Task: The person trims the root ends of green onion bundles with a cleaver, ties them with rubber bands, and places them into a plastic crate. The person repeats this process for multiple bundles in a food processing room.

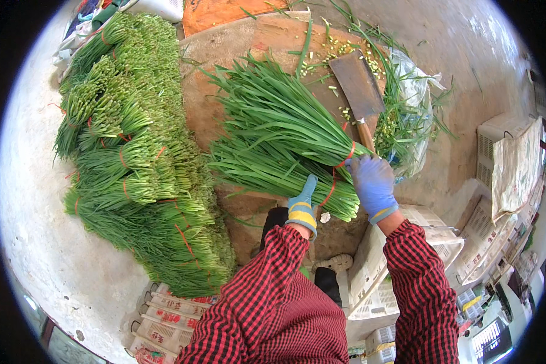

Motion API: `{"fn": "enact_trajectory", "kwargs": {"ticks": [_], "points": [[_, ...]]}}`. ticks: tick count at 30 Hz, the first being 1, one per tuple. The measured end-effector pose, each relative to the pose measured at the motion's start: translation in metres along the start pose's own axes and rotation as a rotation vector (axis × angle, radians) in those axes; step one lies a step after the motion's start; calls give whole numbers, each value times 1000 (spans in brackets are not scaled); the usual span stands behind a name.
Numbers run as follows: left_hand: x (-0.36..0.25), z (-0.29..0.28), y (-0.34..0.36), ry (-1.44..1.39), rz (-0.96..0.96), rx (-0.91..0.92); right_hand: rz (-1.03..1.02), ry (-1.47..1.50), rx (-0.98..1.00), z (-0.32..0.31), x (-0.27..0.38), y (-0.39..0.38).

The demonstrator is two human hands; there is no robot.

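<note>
Two bundles of garlic chives lie side by side on a brown board (203, 115), leaves to the left and pale stem ends to the right. Both carry orange-red bands. My left hand (302, 206), in a blue-and-yellow glove, grips the near bundle (267, 173) with its thumb along the stems; its other fingers are hidden beneath. My right hand (373, 182), in a blue glove, is closed round the stem end of the far bundle (285, 109), just right of its band. Beyond this hand lies a cleaver (358, 85), its wooden handle toward me.
A tall heap of banded chive bundles (139, 139) stands at left. Chopped stem bits (340, 48) litter the board's far right, beside a clear plastic bag (415, 91) with loose trimmings. White plastic crates (376, 267) stand at lower right; more crates (164, 321) are at lower left.
</note>
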State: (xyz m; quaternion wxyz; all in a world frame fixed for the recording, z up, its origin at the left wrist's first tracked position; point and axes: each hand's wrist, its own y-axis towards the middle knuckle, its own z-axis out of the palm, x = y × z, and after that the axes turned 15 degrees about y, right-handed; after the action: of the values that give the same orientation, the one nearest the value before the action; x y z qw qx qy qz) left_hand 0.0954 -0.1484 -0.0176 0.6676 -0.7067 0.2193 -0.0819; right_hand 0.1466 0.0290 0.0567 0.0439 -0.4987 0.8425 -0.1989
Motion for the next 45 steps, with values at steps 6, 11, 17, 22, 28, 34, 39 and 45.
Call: {"fn": "enact_trajectory", "kwargs": {"ticks": [6, 11, 17, 22, 28, 34, 39, 45], "points": [[-8, 1, -16, -39, -116, -30, 412, 853, -233, -19, -31, -9], [21, -13, -13, -72, -128, 63, 611, 917, -538, -19, -88, -40], [57, -29, -3, -26, -146, 200, 152, 893, -479, -14, -58, -47], [50, -20, -4, -14, -156, 170, -124, 530, -125, -14, -24, -9], [47, -21, -11, -44, -167, 179, -209, 280, -135, 0, -26, 7], [57, -27, -22, -15, -151, 233, -210, 109, -106, 0, -21, 11], [46, -19, -28, -40, -151, 140, 41, 952, -165, -26, -40, -4], [-4, -11, -2, -199, 153, -209, 558, 215, -82, -25, -51, -43]]}}
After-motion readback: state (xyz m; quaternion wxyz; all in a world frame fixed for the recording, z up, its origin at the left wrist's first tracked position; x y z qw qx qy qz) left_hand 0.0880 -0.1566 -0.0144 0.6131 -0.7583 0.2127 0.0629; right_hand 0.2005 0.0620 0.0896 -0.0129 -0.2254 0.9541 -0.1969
